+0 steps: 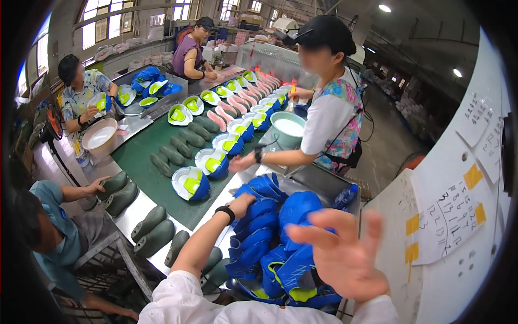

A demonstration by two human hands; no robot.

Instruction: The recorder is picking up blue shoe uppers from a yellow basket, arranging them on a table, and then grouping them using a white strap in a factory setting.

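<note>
Blue shoe uppers (253,224) with yellow-green linings are heaped, many nested one inside another, just beyond the near right corner of a green work belt (132,151). The wearer's hands are apart. The left hand (241,206), a black band on its wrist, touches the upper left of the heap with fingers curled; whether it grips one cannot be told. The right hand (345,254) is raised in front of the heap, fingers spread, blurred and holding nothing. Dark shoe lasts (155,238) lie on a metal strip along the belt's near edge. On the belt, blue-and-white uppers (191,183) stand in a row along the right edge, with more lasts beside them. By that edge, a co-worker in a flowered garment (344,100) reaches out one hand, near a pale green tub (287,125) of white material. Other people work around the belt.
</note>
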